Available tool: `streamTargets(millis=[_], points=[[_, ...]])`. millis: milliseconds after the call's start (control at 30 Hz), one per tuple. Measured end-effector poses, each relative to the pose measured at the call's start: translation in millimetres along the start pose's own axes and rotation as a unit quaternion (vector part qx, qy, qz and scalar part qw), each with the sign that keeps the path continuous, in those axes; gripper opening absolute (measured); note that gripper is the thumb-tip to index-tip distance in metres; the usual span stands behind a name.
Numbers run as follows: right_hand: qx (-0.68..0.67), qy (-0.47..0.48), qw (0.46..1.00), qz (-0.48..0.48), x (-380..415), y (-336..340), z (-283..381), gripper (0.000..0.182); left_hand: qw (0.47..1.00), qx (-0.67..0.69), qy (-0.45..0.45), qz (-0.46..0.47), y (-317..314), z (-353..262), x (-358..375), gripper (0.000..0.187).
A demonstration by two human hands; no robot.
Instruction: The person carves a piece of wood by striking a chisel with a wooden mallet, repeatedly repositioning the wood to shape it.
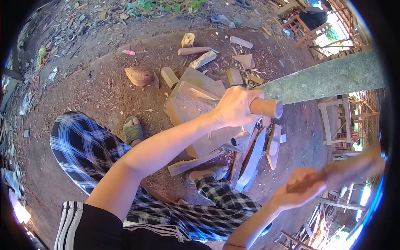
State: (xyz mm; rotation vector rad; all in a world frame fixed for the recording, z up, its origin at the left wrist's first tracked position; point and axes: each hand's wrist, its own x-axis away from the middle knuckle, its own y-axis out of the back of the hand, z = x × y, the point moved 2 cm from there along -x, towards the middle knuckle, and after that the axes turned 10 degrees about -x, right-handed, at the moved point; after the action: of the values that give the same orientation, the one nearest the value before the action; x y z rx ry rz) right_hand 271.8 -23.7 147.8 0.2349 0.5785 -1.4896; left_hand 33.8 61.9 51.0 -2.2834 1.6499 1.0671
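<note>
wooden handle (266,108) lying level, butt rightward

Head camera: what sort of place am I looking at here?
Likely an open-air woodcarving yard. A big wood block sits on bare dirt ground strewn with offcuts and chips. The left hand grips a wooden tool handle, the right hand a blurred mallet-like club. Unfinished wooden chair frames stand behind.

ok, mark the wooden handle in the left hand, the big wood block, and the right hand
wooden handle (267,108): head view, on the round end sticking out of the left hand (235,107).
wood block (189,107): head view, on its top face.
right hand (299,188): head view, on the blurred knuckles gripping a wooden tool.
</note>
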Motion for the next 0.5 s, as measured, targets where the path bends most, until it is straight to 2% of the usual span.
streamTargets(millis=[33,67,100,133,167,233,267,300,333,367,400,433,500], points=[[-0.134,0.028,0.979,0.15,0,1,10,0.04,1.0,-0.023,0.0,-0.005,-2,-1,-4,0.026],[-0.133,0.03,0.979,0.152,10,1,-1,0.04,1.0,-0.023,-0.002,-0.008,-4,-3,-6,0.026],[0.232,0.103,0.963,0.088,30,-5,-22,0.048,0.999,-0.043,0.007,0.02,-6,-6,-7,0.027],[0.564,0.161,0.81,0.008,42,-12,-30,0.058,0.997,-0.063,0.014,0.051,-9,-7,-6,0.028],[0.566,0.159,0.809,0.004,45,-12,-23,0.058,0.997,-0.061,0.012,0.056,-11,-8,-4,0.028],[0.471,0.007,0.879,0.072,33,-22,-13,0.075,0.998,-0.054,0.012,0.029,-11,-3,-7,0.031],[0.46,0.12,0.88,-0.007,35,-18,-14,0.061,0.998,-0.054,0.023,0.03,-13,-1,-2,0.031],[0.459,0.114,0.881,-0.004,39,-5,-9,0.061,0.998,-0.05,0.012,0.025,-12,-2,-1,0.032],[0.31,0.083,0.947,0.01,44,14,-2,0.05,0.999,-0.046,-0.003,0.017,-9,-3,-2,0.032],[0.156,0.051,0.986,0.021,47,25,3,0.04,0.999,-0.047,-0.003,0.018,-8,-3,-1,0.032],[0.157,0.054,0.986,0.02,45,17,-4,0.04,0.997,-0.057,0.0,0.043,-10,-6,0,0.032],[0.288,0.117,0.95,0.043,42,-2,-17,0.039,0.996,-0.065,0.001,0.067,-12,-10,0,0.033],[0.523,0.235,0.815,0.084,37,-34,-38,0.035,0.994,-0.075,0.007,0.084,-15,-16,0,0.033]])
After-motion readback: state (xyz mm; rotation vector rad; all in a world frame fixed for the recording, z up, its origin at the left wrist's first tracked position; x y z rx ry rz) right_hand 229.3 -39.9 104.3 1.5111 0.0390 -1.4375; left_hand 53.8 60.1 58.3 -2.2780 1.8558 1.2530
